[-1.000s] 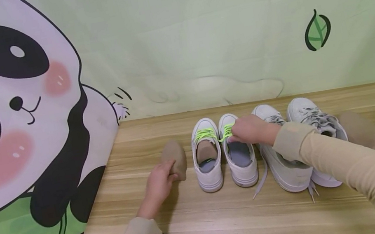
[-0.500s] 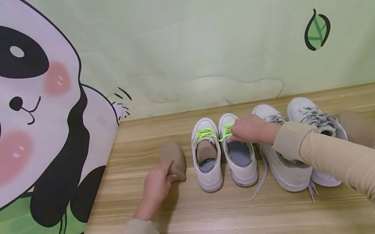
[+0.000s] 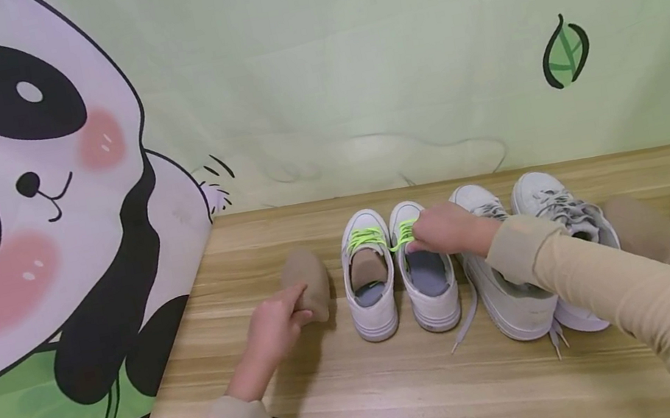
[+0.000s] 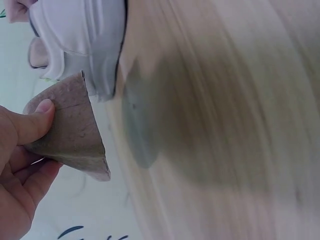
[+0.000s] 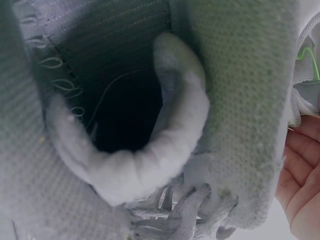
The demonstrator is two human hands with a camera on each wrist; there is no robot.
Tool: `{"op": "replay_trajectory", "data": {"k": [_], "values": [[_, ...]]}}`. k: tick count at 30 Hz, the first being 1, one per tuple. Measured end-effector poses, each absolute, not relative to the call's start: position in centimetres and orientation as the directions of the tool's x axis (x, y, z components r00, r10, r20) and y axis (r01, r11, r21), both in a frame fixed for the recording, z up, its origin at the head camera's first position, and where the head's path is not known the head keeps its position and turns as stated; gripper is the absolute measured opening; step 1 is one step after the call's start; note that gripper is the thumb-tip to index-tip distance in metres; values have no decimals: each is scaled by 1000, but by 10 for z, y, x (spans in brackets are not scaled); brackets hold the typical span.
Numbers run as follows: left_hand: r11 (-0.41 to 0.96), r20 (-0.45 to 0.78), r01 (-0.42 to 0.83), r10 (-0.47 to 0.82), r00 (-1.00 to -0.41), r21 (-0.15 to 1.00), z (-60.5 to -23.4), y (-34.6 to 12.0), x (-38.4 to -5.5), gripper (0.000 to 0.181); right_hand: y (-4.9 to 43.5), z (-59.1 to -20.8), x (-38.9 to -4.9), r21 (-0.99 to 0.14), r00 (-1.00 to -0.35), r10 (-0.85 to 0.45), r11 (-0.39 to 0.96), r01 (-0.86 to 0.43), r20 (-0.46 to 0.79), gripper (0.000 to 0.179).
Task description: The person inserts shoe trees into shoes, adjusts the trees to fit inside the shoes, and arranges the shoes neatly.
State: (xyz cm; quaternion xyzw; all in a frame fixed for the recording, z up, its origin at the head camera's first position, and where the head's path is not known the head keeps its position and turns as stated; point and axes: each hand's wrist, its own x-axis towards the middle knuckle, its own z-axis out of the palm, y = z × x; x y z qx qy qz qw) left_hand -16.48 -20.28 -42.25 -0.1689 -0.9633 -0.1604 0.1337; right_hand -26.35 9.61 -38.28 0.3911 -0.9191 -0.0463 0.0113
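My left hand (image 3: 275, 328) pinches a brown, toe-shaped shoe insert (image 3: 312, 280) between thumb and fingers, left of the small shoes. In the left wrist view the insert (image 4: 75, 122) is a hollow half-cone, its cut edge facing away from the hand. My right hand (image 3: 446, 228) grips the tongue area of a small white shoe (image 3: 437, 314) with neon green laces; its fingertips are hidden in the head view. Beside it stands the matching shoe (image 3: 377, 325), with a similar insert (image 3: 367, 268) in its toe. The right wrist view shows my palm (image 5: 305, 180) at the right edge.
Larger white sneakers (image 3: 518, 315) with grey laces stand under my right forearm, one lace trailing on the wooden surface (image 3: 371, 412). Two more brown inserts (image 3: 652, 235) lie at the far right. A panda-printed cloth (image 3: 354, 86) hangs directly behind.
My left hand has drawn slightly left with the insert, whose position shifts a little. The right hand and the shoes stay where they were.
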Motion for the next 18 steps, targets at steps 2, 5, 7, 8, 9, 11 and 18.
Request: {"op": "replay_trajectory", "data": {"k": [2, 5, 7, 8, 9, 11, 18], "values": [[891, 303, 369, 286, -909, 264, -419, -202, -163, 43, 96, -383, -264, 95, -695, -719, 691, -717, -21, 41], [892, 288, 372, 296, -911, 259, -414, -202, -161, 43, 96, -382, -264, 91, -696, -718, 692, -716, -24, 41], [891, 280, 373, 300, -912, 258, -411, -201, -160, 43, 96, -382, -264, 90, -696, -718, 691, -717, -27, 41], [891, 277, 373, 302, -912, 258, -410, -200, -160, 42, 96, -381, -263, 88, -695, -718, 691, -717, -28, 41], [890, 277, 376, 305, -911, 257, -408, -200, -159, 42, 96, -381, -263, 86, -695, -718, 691, -717, -30, 41], [886, 285, 384, 310, -907, 261, -404, -199, -157, 41, 96, -381, -263, 83, -697, -716, 693, -716, -36, 40], [861, 337, 439, 346, -876, 257, -392, -194, -152, 40, 95, -381, -263, 81, -701, -712, 696, -713, -46, 40]]}}
